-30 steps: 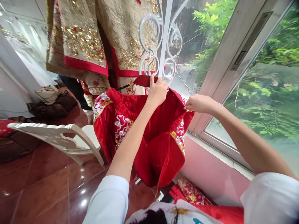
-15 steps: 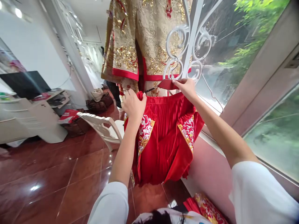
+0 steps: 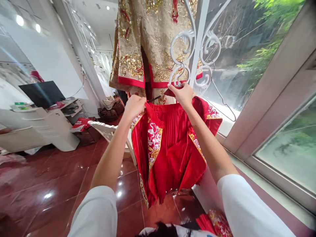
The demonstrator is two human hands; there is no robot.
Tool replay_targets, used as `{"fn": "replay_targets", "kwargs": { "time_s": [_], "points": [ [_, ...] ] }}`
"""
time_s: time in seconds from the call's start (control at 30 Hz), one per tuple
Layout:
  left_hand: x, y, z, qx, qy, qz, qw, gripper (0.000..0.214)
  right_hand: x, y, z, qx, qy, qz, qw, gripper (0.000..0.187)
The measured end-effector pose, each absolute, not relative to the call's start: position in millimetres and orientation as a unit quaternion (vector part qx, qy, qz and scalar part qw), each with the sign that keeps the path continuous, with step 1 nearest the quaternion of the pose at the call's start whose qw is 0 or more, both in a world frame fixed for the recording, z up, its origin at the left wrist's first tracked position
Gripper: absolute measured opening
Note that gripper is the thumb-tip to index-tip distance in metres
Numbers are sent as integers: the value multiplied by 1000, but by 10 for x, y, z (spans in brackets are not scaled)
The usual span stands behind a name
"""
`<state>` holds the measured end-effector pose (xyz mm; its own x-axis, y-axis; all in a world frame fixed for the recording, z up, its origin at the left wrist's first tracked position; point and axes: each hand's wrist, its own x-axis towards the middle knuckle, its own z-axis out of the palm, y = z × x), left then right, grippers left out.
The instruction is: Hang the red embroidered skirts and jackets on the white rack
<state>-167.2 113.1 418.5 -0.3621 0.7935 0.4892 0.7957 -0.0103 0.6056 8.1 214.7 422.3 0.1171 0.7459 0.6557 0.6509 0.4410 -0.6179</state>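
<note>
A red pleated skirt (image 3: 170,154) with silver and gold embroidered panels hangs in front of me. My left hand (image 3: 135,107) is closed at the left end of its waistband, by a thin dark strap (image 3: 155,98). Near the top centre, my right hand (image 3: 183,94) pinches a dark red clothes hanger (image 3: 170,93) just below its metal hook. That hook reaches up to a white scrolled metal rack (image 3: 181,35). Behind the skirt hangs a gold sequinned garment (image 3: 158,42) with red trim. The fingertips of my left hand are partly hidden.
A bare wire hanger (image 3: 223,95) hangs at the right, beside the window (image 3: 249,59). Left of the skirt stands a white chair (image 3: 106,130). Farther left are a desk (image 3: 59,126) with a monitor (image 3: 41,94) and bags (image 3: 108,113). Red embroidered cloth (image 3: 219,222) lies low at the right.
My right hand has moved left along the hanger to near its hook. My left hand has shifted slightly left and down at the waistband. The skirt's right side now spreads wider.
</note>
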Motion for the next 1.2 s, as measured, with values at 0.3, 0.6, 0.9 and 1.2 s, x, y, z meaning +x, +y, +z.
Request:
{"fn": "replay_targets", "kwargs": {
  "time_s": [0.3, 0.6, 0.9, 1.2],
  "points": [
    [-1712, 1160, 4658, -454, -578, -645, -208, 30, -167, 2142, 4206, -577, -589, 29, 565, 58],
    [-1442, 785, 4645, -701, -640, -308, -63, 34, -113, 1999, 4241, -589, -594, 38, 547, 59],
    [-2113, 1089, 3693, -686, -593, -420, 27, 39, -83, 2083, 4158, -570, -579, -9, 582, 58],
    [-2001, 1205, 3789, -696, -610, -349, 146, 40, -45, 2144, 4042, -543, -592, -54, 593, 68]
  ]
}}
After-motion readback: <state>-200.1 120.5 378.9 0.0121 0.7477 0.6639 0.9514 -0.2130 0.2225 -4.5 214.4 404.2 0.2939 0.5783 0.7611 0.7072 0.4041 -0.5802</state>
